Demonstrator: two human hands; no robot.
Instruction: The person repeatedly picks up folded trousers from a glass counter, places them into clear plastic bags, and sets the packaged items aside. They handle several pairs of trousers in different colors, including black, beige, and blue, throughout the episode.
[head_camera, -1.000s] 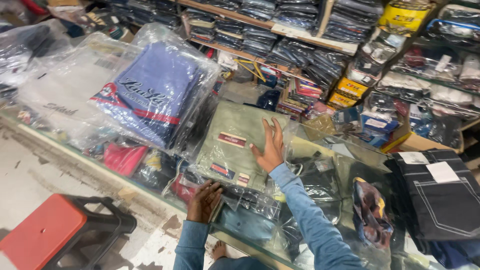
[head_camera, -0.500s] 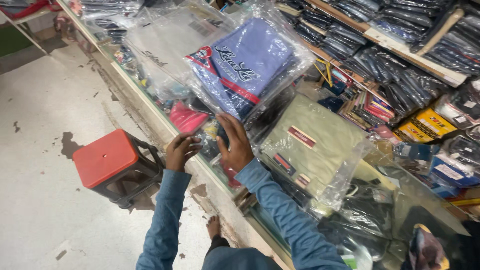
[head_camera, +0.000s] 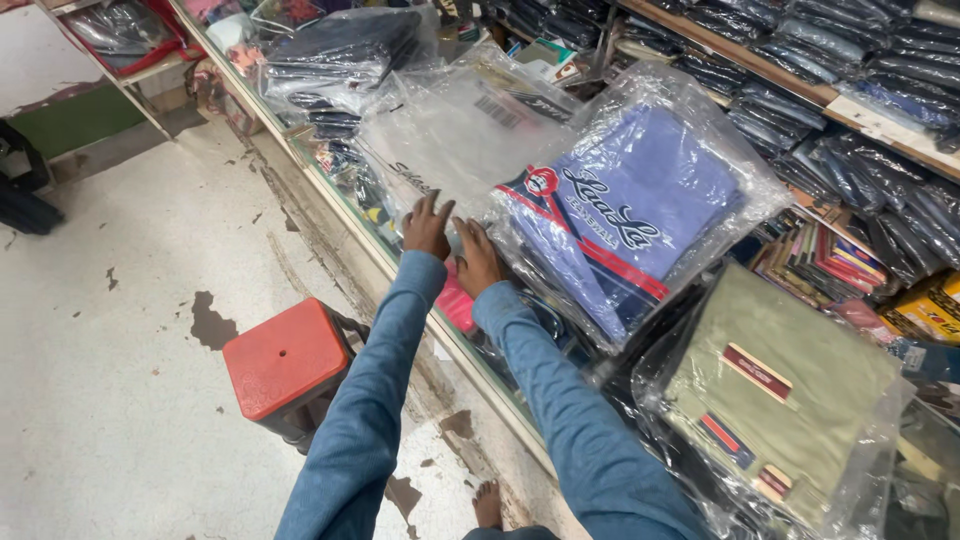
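My left hand (head_camera: 427, 227) lies flat with fingers spread on the near edge of a clear plastic bag holding a pale folded garment (head_camera: 455, 130). Just to its right, my right hand (head_camera: 477, 258) rests open where that bag meets the bag with a blue folded garment with red and white trim (head_camera: 625, 215). Both hands touch the plastic and grip nothing. Both forearms are in blue sleeves. A pink packet (head_camera: 456, 300) shows just under my right wrist.
An olive green bagged garment (head_camera: 775, 395) lies at the right. The glass counter's edge (head_camera: 375, 250) runs diagonally. A red stool (head_camera: 285, 357) stands on the stained floor below. Shelves of dark folded clothes (head_camera: 850, 50) fill the back. My bare foot (head_camera: 487, 503) is below.
The view has swung left along the counter. My right hand left the olive garment and both hands moved up onto the bags beside the blue garment.
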